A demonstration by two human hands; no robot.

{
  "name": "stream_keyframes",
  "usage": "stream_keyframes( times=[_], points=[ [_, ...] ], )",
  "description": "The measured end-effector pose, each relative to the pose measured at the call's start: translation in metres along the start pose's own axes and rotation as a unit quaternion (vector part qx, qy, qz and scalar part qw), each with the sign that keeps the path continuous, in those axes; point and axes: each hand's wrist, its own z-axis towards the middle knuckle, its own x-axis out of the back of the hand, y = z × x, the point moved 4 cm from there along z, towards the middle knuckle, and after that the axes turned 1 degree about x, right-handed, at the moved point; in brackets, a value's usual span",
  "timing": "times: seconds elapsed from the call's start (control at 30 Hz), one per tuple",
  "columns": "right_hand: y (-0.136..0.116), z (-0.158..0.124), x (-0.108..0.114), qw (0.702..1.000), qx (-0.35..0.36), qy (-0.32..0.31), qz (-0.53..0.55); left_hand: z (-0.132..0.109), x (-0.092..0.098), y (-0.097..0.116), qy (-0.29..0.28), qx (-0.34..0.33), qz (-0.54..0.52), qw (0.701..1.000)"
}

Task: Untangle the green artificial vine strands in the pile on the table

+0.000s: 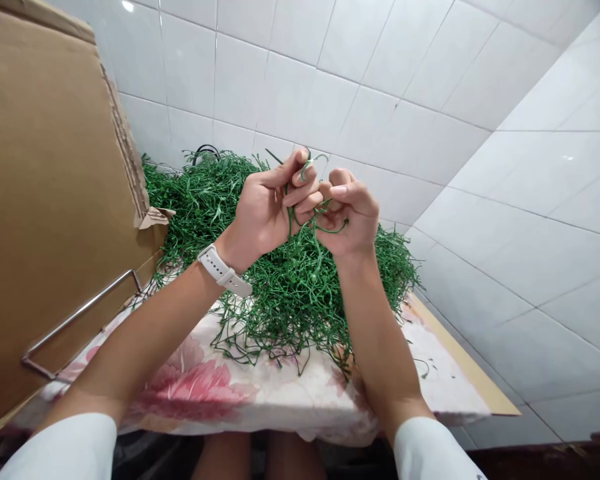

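Head view, looking down. L hand (267,210), w/ white watch (224,272) on the wrist, and R hand (353,220) are raised close together, fingertips meeting. Both are pinched shut on a few green strands (305,227) lifted above the worktop (450,383). A big tangled green pile (290,293) sits under them, from centre to far edge of the floral-cloth worktop. Looks early on: only a few strands picked out, nearly all tangled, no separate finished lot visible. Cardboard sheet (50,200) leans along the left edge, w/ a metal rod (75,320) near the near-left corner. White tiled wall (480,80) behind & right. Held strands trail into the pile, so snags look likely.
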Motion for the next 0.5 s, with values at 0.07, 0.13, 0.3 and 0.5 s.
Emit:
stream_keyframes(
  times=[0.07,0.13,0.3,0.5],
  points=[
    [0.001,0.001,0.000,0.999,0.013,-0.029,0.042,-0.002,0.001,0.001,0.002,0.005,-0.006,1.000],
    [0.000,0.001,0.001,0.994,0.042,-0.058,0.083,-0.003,0.000,0.001,-0.003,0.009,-0.016,1.000],
    [-0.009,0.003,0.004,0.997,0.067,-0.040,0.026,-0.002,-0.001,0.003,0.003,0.013,-0.010,1.000],
    [-0.013,0.010,0.047,0.989,0.067,0.126,-0.048,0.009,0.010,0.019,0.010,-0.033,-0.005,0.999]
  ],
)
